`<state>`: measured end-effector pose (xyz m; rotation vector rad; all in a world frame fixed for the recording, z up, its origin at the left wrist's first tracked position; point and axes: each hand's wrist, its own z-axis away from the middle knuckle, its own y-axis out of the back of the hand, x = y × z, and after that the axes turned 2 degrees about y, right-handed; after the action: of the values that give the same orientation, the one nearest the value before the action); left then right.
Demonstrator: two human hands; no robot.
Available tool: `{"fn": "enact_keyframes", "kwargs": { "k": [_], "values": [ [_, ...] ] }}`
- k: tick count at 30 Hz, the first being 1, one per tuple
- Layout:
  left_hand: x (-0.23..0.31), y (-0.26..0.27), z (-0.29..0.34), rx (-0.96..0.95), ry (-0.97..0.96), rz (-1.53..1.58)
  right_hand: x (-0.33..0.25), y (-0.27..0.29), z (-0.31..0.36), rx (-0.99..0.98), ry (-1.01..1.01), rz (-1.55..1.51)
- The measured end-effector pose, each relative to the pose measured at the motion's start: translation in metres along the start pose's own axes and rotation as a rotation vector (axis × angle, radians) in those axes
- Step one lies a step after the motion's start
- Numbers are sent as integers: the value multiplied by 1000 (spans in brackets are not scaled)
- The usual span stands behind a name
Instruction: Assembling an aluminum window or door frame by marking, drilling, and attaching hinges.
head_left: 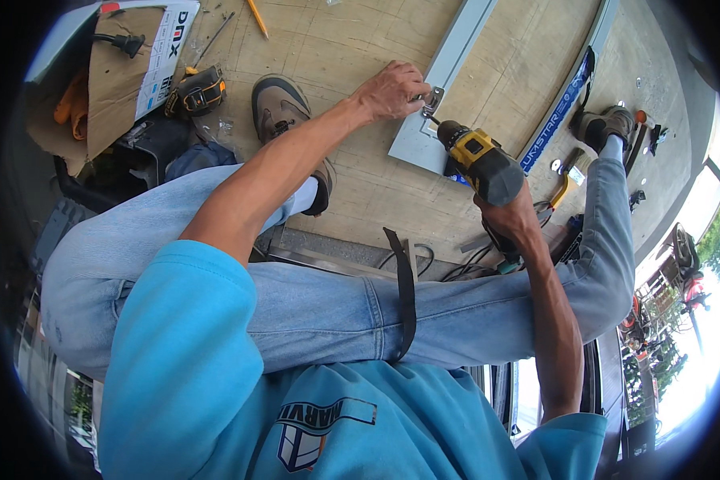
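A yellow and black cordless drill [477, 152] is in my right hand [508, 214], its fingers wrapped round the grip. The drill tilts up and to the left, with its bit meeting a small metal bracket [434, 99] on the grey metal profile [424, 144]. My left hand [392, 90] reaches across from the left, its fingers closed at the bracket's left edge and pressing it against the profile. Exactly where the bit touches is too small to make out.
A blue-labelled spirit level [554, 120] lies to the right, near a yellow-handled tool [566, 180]. On the left are a tape measure [201, 91], an open cardboard box [114, 88] and a black case [148, 148]. A pencil [258, 18] lies at the far side. Cables [472, 270] run below the drill.
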<state>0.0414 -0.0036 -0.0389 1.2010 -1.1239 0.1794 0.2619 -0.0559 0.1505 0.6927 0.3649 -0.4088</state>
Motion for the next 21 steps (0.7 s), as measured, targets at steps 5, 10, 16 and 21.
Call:
{"fn": "enact_keyframes", "kwargs": {
  "k": [5,10,16,21],
  "values": [
    [0,1,-3,-31,19,9,-10,2,-2,-12,-3,16],
    [-2,0,-2,-18,5,45,-18,6,-1,-26,-67,4],
    [1,-1,-2,-16,11,64,-12,8,-7,-26,-42,13],
    [-1,-6,-5,-7,-6,87,-24,13,-5,-27,-36,83]
  ]
}}
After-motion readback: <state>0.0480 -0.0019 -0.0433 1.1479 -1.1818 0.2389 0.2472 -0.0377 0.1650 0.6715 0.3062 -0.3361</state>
